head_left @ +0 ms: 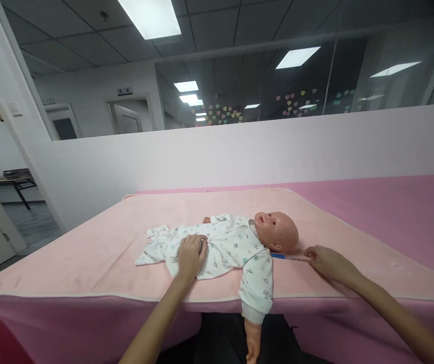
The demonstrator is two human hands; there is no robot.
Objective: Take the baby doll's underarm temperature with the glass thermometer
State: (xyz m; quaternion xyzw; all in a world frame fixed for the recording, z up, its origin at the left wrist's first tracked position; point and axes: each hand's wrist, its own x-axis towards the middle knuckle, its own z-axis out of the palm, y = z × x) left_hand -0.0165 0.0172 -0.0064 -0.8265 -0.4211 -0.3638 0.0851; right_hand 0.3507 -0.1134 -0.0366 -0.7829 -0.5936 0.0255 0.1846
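Note:
A baby doll (217, 247) in a white patterned romper lies on its back, its bare head (283, 232) to the right. One sleeved arm hangs over the near edge of the table. My left hand (192, 253) rests on the doll's belly, thumb a little apart from the fingers, with nothing visibly held. Beside the doll's head, my right hand (323, 260) pinches the end of a thin stick (296, 258). The stick's blue part points at the doll's neck and shoulder; whether its tip touches is hidden, and its exact kind cannot be made out.
A peach blanket (103, 253) with a pale border lies under the doll, over a pink cover (391, 212). Behind stands a low white wall (240, 156) with glass above it. A doorway and a small table (12, 179) are at the far left.

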